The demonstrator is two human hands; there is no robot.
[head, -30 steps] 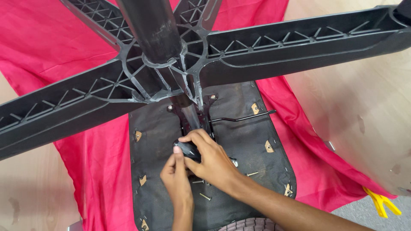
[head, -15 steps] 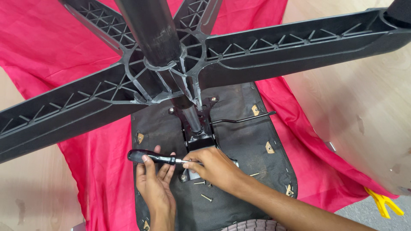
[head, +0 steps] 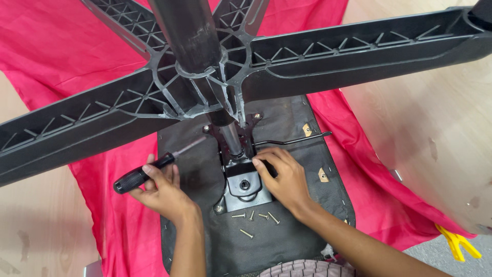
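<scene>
Plainly, we count one black mounting plate (head: 245, 180) bolted to the dark seat underside (head: 287, 241), with five loose screws (head: 254, 219) lying just below that plate. One star-shaped chair base (head: 318, 56) looms above it. Under the seat lies a red cloth (head: 56, 46) spread on a pale wooden floor (head: 31, 225). Our left hand (head: 163, 191), left of the plate, is closed around one black-handled screwdriver (head: 145, 173). Our right hand (head: 285, 177) rests loosely curled, fingers touching the plate's right edge.

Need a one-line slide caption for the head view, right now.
Left hand grips a black-handled screwdriver while the right hand rests on the chair's metal mounting plate, loose screws lying below.
</scene>
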